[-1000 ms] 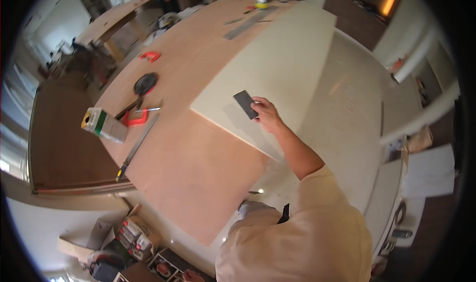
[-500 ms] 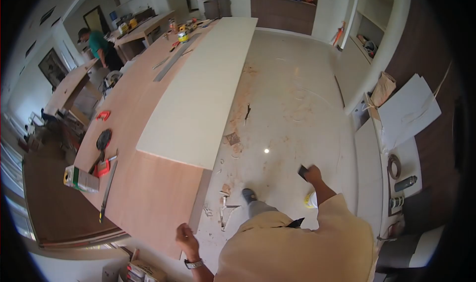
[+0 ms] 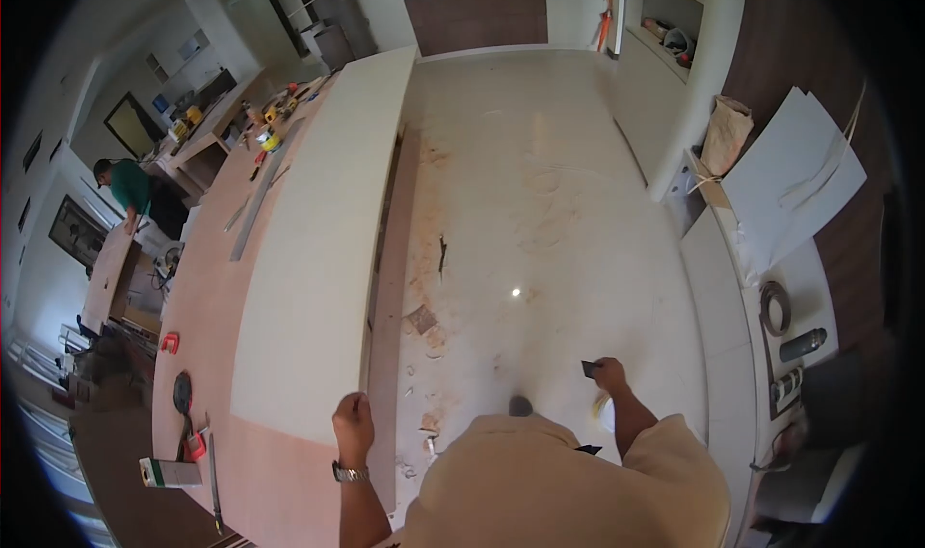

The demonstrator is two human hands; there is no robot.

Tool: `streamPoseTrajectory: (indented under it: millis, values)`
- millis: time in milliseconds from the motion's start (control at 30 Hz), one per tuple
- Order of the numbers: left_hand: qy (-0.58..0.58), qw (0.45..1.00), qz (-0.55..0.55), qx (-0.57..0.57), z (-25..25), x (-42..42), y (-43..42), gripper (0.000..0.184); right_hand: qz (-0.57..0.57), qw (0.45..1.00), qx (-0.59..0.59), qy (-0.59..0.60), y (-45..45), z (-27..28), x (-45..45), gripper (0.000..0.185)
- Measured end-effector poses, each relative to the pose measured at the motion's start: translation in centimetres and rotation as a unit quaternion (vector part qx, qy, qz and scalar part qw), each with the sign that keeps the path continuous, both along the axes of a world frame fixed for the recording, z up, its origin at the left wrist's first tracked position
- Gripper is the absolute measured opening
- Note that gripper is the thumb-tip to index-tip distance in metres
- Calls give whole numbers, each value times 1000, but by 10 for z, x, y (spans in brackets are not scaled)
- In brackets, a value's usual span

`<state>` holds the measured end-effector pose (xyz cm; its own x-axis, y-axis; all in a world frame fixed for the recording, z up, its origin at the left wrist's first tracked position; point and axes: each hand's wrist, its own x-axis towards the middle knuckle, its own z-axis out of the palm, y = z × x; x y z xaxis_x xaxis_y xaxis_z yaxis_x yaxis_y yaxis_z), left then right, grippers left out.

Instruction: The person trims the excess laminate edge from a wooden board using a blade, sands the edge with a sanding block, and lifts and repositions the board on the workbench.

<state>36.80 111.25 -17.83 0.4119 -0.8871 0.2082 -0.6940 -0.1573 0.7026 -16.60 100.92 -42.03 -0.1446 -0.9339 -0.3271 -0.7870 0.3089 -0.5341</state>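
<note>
My left hand (image 3: 354, 430), with a metal watch on the wrist, is curled closed beside the near right corner of a long pale panel (image 3: 306, 249). Whatever its fingers may hold is hidden. The panel lies on a reddish wooden worktop (image 3: 279, 466). Out over the floor at the right, my right hand (image 3: 609, 375) grips a small dark flat piece (image 3: 589, 368) whose kind I cannot make out. Partly behind the right forearm shows a white tub (image 3: 606, 413); I cannot tell what supports it.
Along the worktop's left side are a red clamp (image 3: 171, 343), a black round tool (image 3: 182, 392) and a box (image 3: 171, 473). Wood scraps (image 3: 421, 320) litter the floor. A person in green (image 3: 135, 190) bends over a bench at far left. A low cabinet (image 3: 718, 317) lines the right.
My view has moved forward along the worktop, and the panel now reaches nearer to me. My left hand has risen to beside the panel's corner. The dark piece stays in my right hand.
</note>
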Motion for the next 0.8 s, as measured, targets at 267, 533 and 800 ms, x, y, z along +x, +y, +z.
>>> streamPoseTrajectory:
  millis: [267, 533, 800]
  values:
    - [-52, 998, 14, -17, -46, 53, -160, 12, -35, 970, -55, -234, -143, 83, 89, 42]
    - [-126, 957, 203, 165, -112, 162, -313, 38, 96, 994, 21, -41, -247, -28, 12, 30]
    - [-90, 952, 205, 208, -105, 191, -537, 50, -141, 934, 288, 154, -241, -4, -88, 20]
